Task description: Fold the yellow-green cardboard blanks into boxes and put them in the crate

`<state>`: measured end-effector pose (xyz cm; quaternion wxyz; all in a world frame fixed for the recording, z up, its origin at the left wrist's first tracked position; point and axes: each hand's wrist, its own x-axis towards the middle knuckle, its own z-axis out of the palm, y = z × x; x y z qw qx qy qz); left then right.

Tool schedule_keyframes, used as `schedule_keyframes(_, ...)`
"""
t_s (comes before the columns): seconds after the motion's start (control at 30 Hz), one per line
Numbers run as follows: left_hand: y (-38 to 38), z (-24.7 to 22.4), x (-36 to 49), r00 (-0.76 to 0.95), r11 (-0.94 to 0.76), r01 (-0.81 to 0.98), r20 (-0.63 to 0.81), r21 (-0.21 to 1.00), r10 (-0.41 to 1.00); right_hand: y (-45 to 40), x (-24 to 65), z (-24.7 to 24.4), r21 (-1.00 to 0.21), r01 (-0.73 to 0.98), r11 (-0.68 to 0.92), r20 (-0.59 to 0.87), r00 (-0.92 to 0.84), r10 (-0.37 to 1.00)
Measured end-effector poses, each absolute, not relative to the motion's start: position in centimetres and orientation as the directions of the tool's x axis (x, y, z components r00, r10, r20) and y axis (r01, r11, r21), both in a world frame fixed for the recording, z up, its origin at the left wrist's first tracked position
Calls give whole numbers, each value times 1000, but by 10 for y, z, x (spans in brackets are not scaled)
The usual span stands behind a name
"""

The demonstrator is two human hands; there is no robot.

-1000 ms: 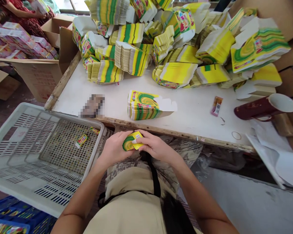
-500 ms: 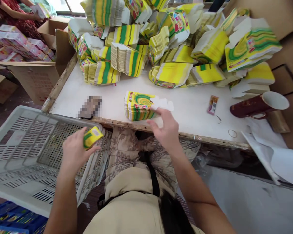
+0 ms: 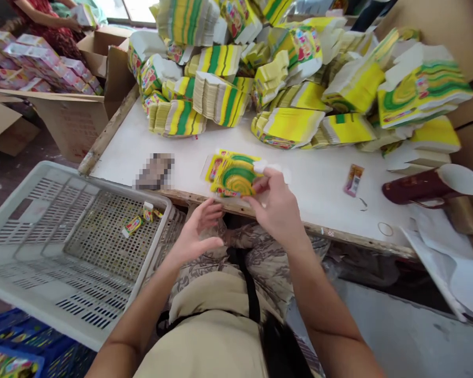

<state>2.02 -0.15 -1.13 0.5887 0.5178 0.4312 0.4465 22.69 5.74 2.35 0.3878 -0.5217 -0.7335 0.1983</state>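
Observation:
A flat, unfolded yellow-and-green carton [image 3: 236, 176] with a spiral print is tilted up over the table, in front of the small stack of like cartons. My right hand [image 3: 275, 207] pinches its right end between thumb and fingers. My left hand [image 3: 199, 231] is open and holds nothing, its fingers spread just below the carton's left side at the table edge. Inside the white plastic crate [image 3: 157, 252] to the left lie small folded boxes [image 3: 132, 227], yellow and green, on the crate's floor.
Bundles of flat cartons [image 3: 220, 100] are heaped along the back of the table. A blurred-out flat object [image 3: 155, 171] lies left, a small packet [image 3: 353, 180] right, beside a tipped maroon mug [image 3: 418, 185]. Blue crates [image 3: 35, 336] stand lower left. Another person's arm [image 3: 51, 18] shows at upper left.
My left hand has let go of a small yellow box over the crate and moved right to the carton. My right hand has lifted a carton off the stack.

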Motion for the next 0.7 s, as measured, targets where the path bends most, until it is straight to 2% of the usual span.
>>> schedule_keyframes(0.07,4,-6,43,55,25,-388,-4,921,998,34,211,22,-804,456,382,264,-301,916)
schedule_keyframes(0.13,10,0,59,-134,-38,-553,-44,832,990,12,194,14,-917,260,304,185,-398,899)
schedule_keyframes(0.23,14,2,66,-345,-176,-602,-55,779,937,-8,175,-5,-983,73,170,126,-408,904)
schedule_keyframes(0.3,10,-4,63,-393,-175,-521,-52,835,918,-12,169,-16,-991,41,128,103,-378,920)
schedule_keyframes(0.47,-7,-23,47,-263,-69,-280,-7,958,965,-4,183,-22,-986,75,152,125,-282,951)
schedule_keyframes(0.6,-11,-23,24,-197,-16,-121,-9,993,980,-1,205,-13,-918,185,351,298,-262,918)
schedule_keyframes(0.7,-8,-10,-1,27,-1,-105,4,994,1000,-1,218,-9,-783,357,509,442,-255,860)
